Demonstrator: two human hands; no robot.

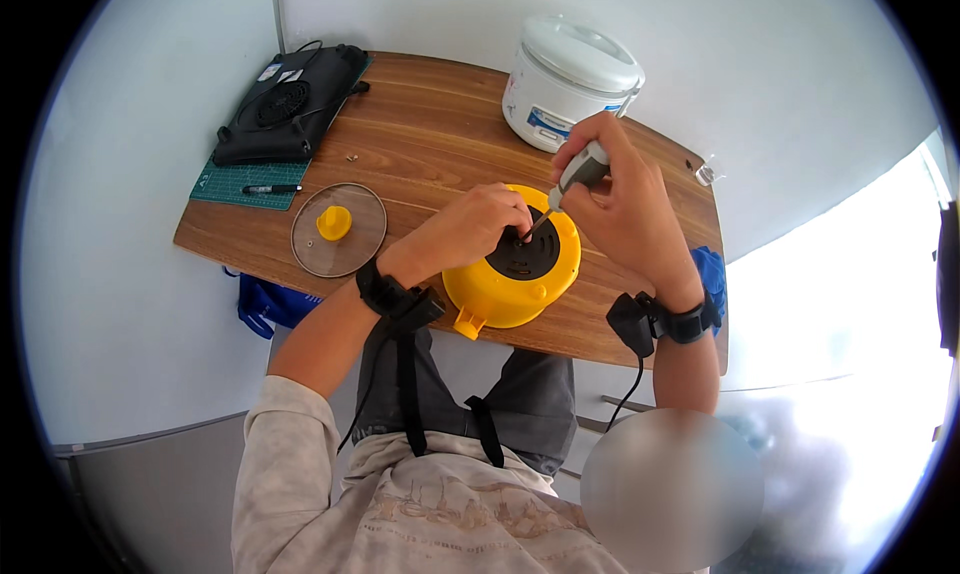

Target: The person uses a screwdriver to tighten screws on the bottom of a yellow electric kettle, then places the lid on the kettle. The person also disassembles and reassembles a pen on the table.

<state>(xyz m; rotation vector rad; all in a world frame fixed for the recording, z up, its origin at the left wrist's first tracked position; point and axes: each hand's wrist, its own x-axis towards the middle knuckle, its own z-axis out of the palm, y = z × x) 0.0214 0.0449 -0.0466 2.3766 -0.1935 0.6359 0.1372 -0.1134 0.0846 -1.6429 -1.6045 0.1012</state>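
Observation:
A yellow electric cooking pot (pixel 497 299) lies upside down near the table's front edge, its slotted black base plate (pixel 540 257) facing up. My right hand (pixel 630 209) is closed round the grey and white handle of a screwdriver (pixel 574 179), which slants down to the base plate. The fingers of my left hand (pixel 470 229) are bent and pressed together on the plate, beside the screwdriver's tip. What they pinch, if anything, is too small or hidden to make out. Left of the pot lies a round glass lid (pixel 363 239) with a yellow knob.
A white rice cooker (pixel 570 79) stands at the back of the wooden table (pixel 430 124). At the far left, a black appliance (pixel 285 109) with a round vent rests on a green cutting mat (pixel 225 182), with a black pen (pixel 272 189). Small bits (pixel 352 158) lie behind the lid.

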